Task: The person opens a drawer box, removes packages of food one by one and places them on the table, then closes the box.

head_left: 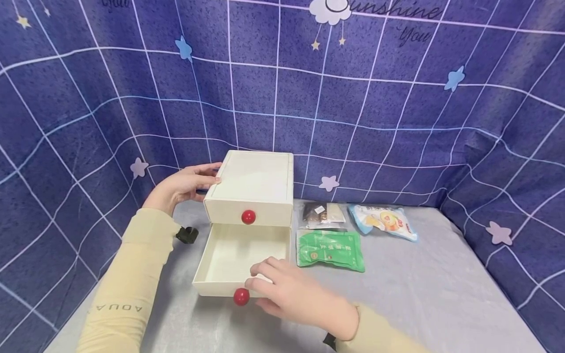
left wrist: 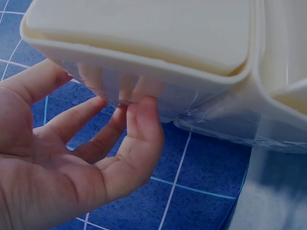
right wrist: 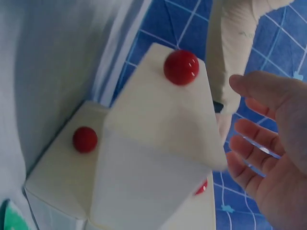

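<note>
A white drawer cabinet [head_left: 256, 176] with red knobs stands on the table. Its middle drawer [head_left: 244, 245] is pulled out, and no contents show inside. The upper drawer front [head_left: 225, 211] is closed, as is a lower one [right wrist: 57, 177] seen in the right wrist view. My left hand [head_left: 181, 186] touches the cabinet's left side with its fingertips, also seen in the left wrist view. The right hand [head_left: 287, 289] hovers at the pulled-out drawer's front edge, beside its red knob [head_left: 241, 296]. Its fingers are loosely bent and hold nothing; the right wrist view shows them apart from the knob.
Right of the cabinet lie a green packet [head_left: 331, 250], a clear and dark packet [head_left: 323, 215] and a blue and white snack bag [head_left: 384, 221]. A dark blue gridded curtain [head_left: 300, 98] hangs behind and along both sides of the grey-covered table [head_left: 423, 289].
</note>
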A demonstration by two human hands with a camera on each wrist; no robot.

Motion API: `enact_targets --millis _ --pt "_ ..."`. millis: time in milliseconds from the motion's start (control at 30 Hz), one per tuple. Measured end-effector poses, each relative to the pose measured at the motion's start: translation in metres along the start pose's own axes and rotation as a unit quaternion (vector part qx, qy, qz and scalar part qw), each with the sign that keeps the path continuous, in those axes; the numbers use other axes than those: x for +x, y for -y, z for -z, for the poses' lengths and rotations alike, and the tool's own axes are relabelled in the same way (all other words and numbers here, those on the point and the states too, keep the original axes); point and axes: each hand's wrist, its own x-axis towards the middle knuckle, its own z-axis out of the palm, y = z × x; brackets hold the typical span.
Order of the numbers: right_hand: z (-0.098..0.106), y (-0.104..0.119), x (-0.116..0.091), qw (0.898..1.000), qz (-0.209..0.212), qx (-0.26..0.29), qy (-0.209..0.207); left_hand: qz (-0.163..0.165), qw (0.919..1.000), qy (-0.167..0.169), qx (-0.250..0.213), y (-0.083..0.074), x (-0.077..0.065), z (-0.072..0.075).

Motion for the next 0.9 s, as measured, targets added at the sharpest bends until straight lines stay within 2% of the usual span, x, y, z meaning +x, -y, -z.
enact_targets --millis 400,700,900 --pt "-0.019 0.011 0.004 0.997 0.064 -0.031 -0.031 0.000 1.0000 0.003 -0.004 0.000 0.000 0.000" --pt "-0.028 0.015 0.006 0.994 0.089 -0.057 -0.004 -0.001 1.0000 0.004 -0.008 0.001 0.002 0.001" --pt "-0.035 0.016 0.005 0.989 0.099 -0.101 0.036 0.002 1.0000 0.003 -0.005 0.002 0.003 0.002"
